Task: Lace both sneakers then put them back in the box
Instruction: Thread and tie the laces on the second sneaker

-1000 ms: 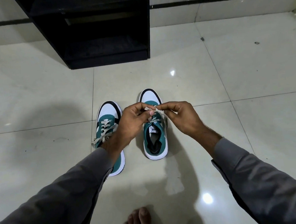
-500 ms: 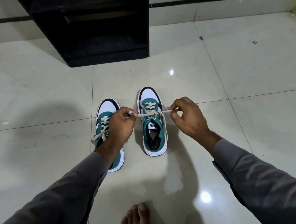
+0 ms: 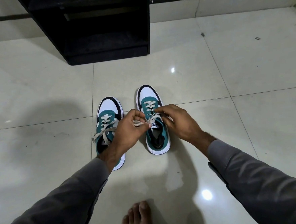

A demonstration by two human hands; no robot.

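Note:
Two green, white and black sneakers stand side by side on the tiled floor. The left sneaker (image 3: 109,114) has beige laces tied in a loose bow; my left wrist hides its heel. The right sneaker (image 3: 153,129) is laced, and its beige lace (image 3: 141,123) runs between my hands above the tongue. My left hand (image 3: 129,130) pinches one end of that lace beside the shoe. My right hand (image 3: 177,122) holds the other end over the shoe's right side. No shoe box is in view.
A black open cabinet (image 3: 102,27) stands on the floor behind the sneakers, against the wall. A bare foot (image 3: 136,219) rests at the bottom edge. Small bits of debris (image 3: 257,38) lie on the tiles at the far right.
My hands had pulled the right sneaker's lace taut and wide apart; now they have come back together over the tongue, with the lace slack and looped between the fingers.

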